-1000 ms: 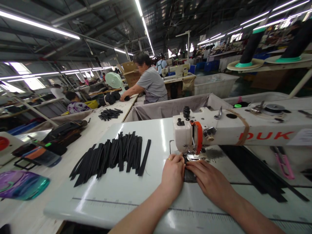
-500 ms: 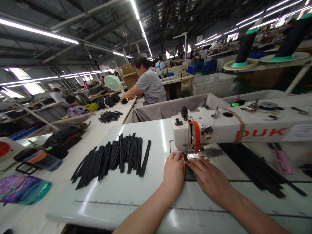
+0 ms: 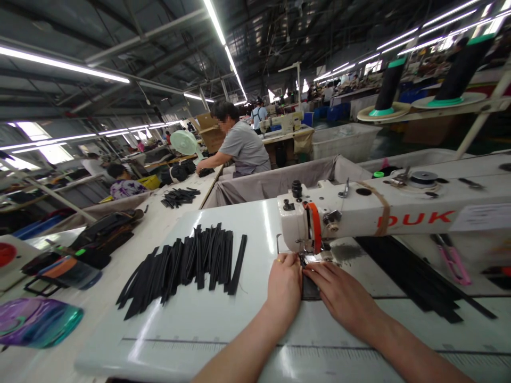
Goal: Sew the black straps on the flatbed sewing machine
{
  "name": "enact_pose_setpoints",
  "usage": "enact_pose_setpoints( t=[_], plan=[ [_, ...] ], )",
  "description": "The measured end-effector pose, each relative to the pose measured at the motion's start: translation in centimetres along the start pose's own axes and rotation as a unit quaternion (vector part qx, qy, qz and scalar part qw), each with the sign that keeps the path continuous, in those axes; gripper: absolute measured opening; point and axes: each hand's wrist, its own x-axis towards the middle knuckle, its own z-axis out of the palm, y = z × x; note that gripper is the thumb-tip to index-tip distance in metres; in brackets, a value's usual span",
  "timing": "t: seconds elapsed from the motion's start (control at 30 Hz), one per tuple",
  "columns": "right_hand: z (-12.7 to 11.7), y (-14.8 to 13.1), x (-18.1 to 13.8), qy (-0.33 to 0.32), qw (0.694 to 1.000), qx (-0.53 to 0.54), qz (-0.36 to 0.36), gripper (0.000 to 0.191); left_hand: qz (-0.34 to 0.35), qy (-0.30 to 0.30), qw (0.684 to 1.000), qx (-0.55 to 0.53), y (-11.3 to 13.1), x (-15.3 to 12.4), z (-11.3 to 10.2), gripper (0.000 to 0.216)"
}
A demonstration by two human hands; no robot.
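Observation:
A white sewing machine (image 3: 383, 213) with red letters stands on the white table (image 3: 191, 324). Under its needle lies a short black strip (image 3: 310, 288). My left hand (image 3: 284, 287), a ring on one finger, has its fingers curled down against the strip's left edge. My right hand (image 3: 339, 292) lies flat with fingers stretched out on the strip's right side, fingertips close to the presser foot. Both hands touch the strip just in front of the needle.
A fanned pile of black strips (image 3: 187, 263) lies left of the machine. More long black strips (image 3: 419, 276) lie right of it, with pink snips (image 3: 453, 263). A person in grey (image 3: 241, 146) works at the bench ahead. Bags (image 3: 106, 234) and a shiny pouch (image 3: 38, 322) sit far left.
Both hands stay on the strip at the needle; the strip showing in front of them looks slightly shorter. The view has shifted a little to the right and down.

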Motion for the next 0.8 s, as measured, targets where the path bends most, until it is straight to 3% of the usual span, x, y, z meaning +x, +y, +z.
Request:
enact_pose_setpoints(
  t=[0.2, 0.3, 0.43, 0.53, 0.63, 0.8],
  plan=[
    [-0.2, 0.0, 0.0, 0.015, 1.0, 0.0, -0.002, 0.043, 0.008, 0.026, 0.999, -0.047, -0.7, -0.2, 0.2, 0.024],
    [-0.4, 0.0, -0.1, 0.015, 1.0, 0.001, 0.004, 0.044, -0.017, 0.042, 0.996, -0.082, -2.3, 1.4, 0.2, 0.024],
    [-0.6, -0.1, -0.2, 0.005, 1.0, 0.012, 0.015, 0.041, 0.031, 0.015, 0.996, -0.079, -5.2, 4.4, 0.1, 0.02],
    [-0.6, -0.1, -0.3, -0.001, 1.0, 0.02, 0.021, 0.039, -0.007, 0.027, 0.998, -0.052, -6.4, 5.8, -0.5, 0.017],
    [-0.6, -0.1, -0.3, -0.004, 0.999, 0.027, 0.024, 0.038, -0.055, 0.041, 0.997, -0.028, -5.4, 5.2, -1.0, 0.017],
    [-0.8, -0.1, -0.3, 0.002, 0.998, 0.069, 0.009, 0.042, -0.069, 0.013, 0.997, -0.03, -0.8, 0.4, -1.1, 0.023]
  ],
)
